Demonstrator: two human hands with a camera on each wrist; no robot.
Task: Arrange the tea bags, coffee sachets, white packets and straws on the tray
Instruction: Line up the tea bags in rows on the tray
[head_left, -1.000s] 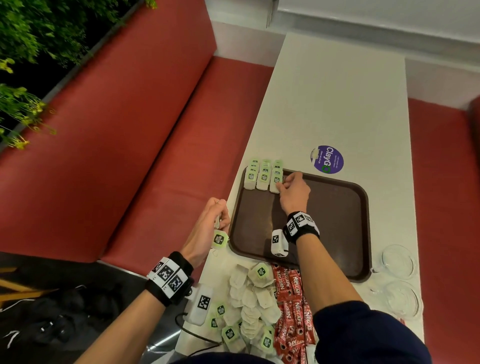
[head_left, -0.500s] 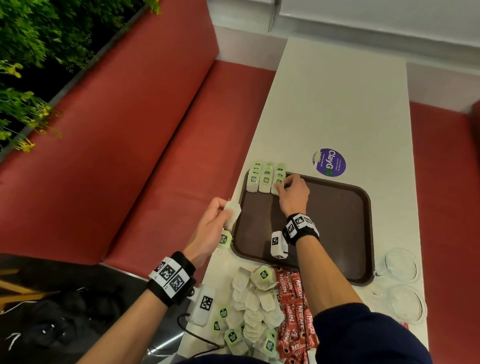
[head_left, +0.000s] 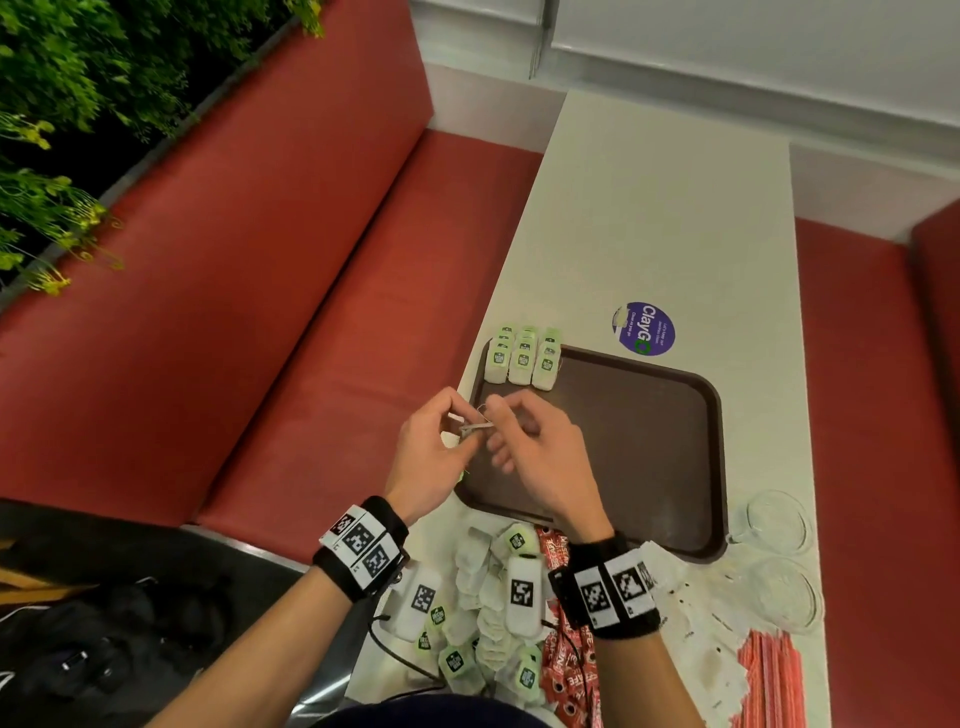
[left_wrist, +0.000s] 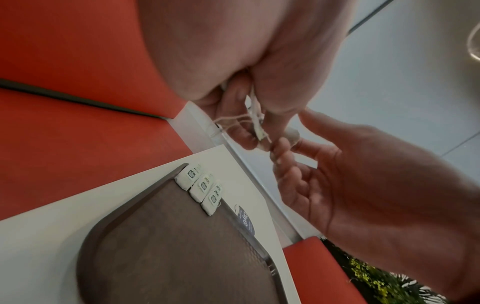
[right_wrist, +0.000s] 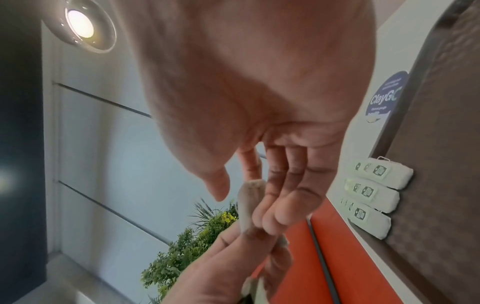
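Both hands meet above the brown plastic tray's (head_left: 675, 415) nine-o'clock edge: the left hand (head_left: 431, 457) pinches a white paper tea bag (left_wrist: 255, 121), while the right hand's (head_left: 540, 447) grip nips its string (tangled, apparently). Pulling hard could tear off the tag.

Brown tray (head_left: 649, 441) lies flat; three rows of green-tagged tea bags (head_left: 523, 358) overlap at its eleven o'clock corner. Loose tea bags (head_left: 483, 597), red coffee sachets (head_left: 558, 670), white packets (head_left: 696, 623), red-striped straws (head_left: 769, 680) lie heaped at six o'clock.
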